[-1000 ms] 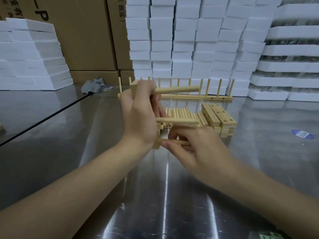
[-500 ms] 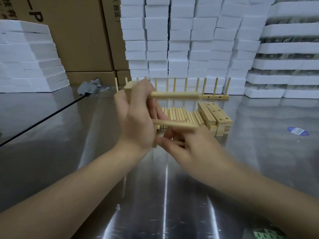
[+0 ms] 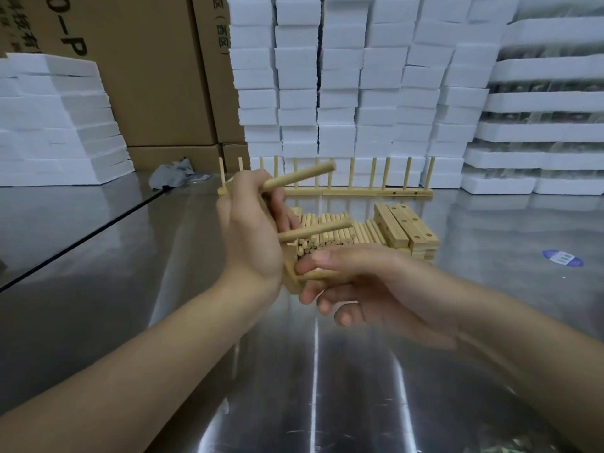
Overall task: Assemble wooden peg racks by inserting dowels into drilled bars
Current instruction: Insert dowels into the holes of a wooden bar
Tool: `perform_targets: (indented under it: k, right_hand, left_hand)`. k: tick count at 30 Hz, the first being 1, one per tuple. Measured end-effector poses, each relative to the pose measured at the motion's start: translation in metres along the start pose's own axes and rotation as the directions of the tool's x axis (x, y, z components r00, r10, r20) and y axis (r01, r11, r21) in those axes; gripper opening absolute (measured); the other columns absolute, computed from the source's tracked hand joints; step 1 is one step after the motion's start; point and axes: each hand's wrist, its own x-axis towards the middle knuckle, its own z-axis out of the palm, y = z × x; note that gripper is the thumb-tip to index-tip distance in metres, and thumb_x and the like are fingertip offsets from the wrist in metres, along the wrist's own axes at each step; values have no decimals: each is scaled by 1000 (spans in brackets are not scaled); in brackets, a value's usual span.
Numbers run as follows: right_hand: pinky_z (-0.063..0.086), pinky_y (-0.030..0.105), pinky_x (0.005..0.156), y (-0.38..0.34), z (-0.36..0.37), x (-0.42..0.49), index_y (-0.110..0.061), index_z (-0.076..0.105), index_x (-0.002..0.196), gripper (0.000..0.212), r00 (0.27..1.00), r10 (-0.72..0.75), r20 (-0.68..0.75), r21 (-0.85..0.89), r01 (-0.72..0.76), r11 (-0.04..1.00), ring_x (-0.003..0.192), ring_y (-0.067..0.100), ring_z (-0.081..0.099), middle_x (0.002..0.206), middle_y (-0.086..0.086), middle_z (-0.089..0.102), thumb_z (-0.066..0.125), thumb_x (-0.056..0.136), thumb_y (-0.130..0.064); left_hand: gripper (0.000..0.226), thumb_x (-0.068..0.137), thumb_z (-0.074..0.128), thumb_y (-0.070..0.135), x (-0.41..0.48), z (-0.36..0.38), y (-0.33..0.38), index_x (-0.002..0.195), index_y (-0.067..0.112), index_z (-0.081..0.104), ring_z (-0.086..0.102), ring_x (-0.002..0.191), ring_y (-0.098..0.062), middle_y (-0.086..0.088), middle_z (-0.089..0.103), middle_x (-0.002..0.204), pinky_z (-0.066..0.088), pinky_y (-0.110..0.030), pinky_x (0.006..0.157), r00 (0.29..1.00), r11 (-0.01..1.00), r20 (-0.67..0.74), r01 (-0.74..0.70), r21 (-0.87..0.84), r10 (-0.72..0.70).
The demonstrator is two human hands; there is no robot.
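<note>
My left hand [image 3: 253,237] grips a drilled wooden bar [image 3: 291,276] held upright above the table, mostly hidden behind the palm. Two dowels stick out of it to the right: an upper dowel [image 3: 300,177] and a middle dowel [image 3: 315,231]. My right hand [image 3: 366,282] pinches a third dowel [image 3: 318,274] at the bar's lower end, thumb on top, fingers curled beneath. Behind the hands lies a pile of loose dowels [image 3: 340,235] and a stack of drilled bars [image 3: 407,230].
Finished peg racks [image 3: 359,191] stand in a row at the back of the shiny metal table [image 3: 130,305]. White foam blocks [image 3: 359,93] and cardboard boxes [image 3: 147,76] are stacked behind. A grey rag [image 3: 171,173] lies back left, a blue sticker [image 3: 562,258] right.
The bar has tilted, so the two upper dowels now slant up to the right. My right hand has stayed on the lowest dowel and shifted slightly along it.
</note>
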Motion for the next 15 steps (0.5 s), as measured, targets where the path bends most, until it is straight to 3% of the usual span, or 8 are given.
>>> perform_targets:
  k: [3, 6, 9, 12, 15]
  right_hand:
    - [53, 27, 66, -1, -5, -1, -13, 72, 122, 44, 997, -71, -11, -107, 69, 992, 81, 15, 66, 102, 9, 73, 84, 86, -35]
    - [50, 31, 63, 5, -1, 2, -30, 71, 115, 35, 967, -221, -124, -316, 172, 933, 77, 17, 63, 85, 1, 68, 87, 84, -27]
    - [48, 20, 63, 14, 2, 5, -42, 68, 112, 38, 914, -352, -201, -509, 210, 835, 79, 16, 60, 83, -9, 63, 90, 81, -36]
    - [46, 14, 67, 20, 1, 8, -36, 71, 108, 30, 842, -477, -252, -659, 211, 722, 81, 9, 63, 91, -11, 66, 87, 82, -42]
    - [45, 18, 70, 20, -6, 12, -30, 74, 107, 24, 764, -532, -365, -674, 178, 717, 82, 6, 65, 87, -13, 69, 83, 88, -40]
  left_hand:
    - [44, 100, 42, 35, 7, -5, 0, 60, 16, 44, 43, 41, -21, -4, 32, 51, 46, -30, 51, 991, 994, -88, 97, -51, -101]
    - [46, 99, 41, 42, 11, -8, 1, 61, 18, 42, 41, 44, -21, -4, 32, 55, 45, -27, 50, 966, 973, -148, 195, -124, -212]
    - [46, 95, 43, 49, 13, -9, 0, 60, 19, 45, 50, 46, -20, -3, 41, 56, 46, -26, 49, 932, 941, -181, 282, -184, -315]
    - [47, 95, 43, 51, 15, -10, -1, 62, 18, 51, 63, 51, -22, -4, 52, 58, 50, -26, 50, 905, 913, -162, 361, -192, -392]
    - [52, 100, 40, 54, 16, -9, -5, 68, 18, 59, 71, 61, -23, -8, 70, 66, 57, -33, 61, 899, 903, -108, 414, -115, -425]
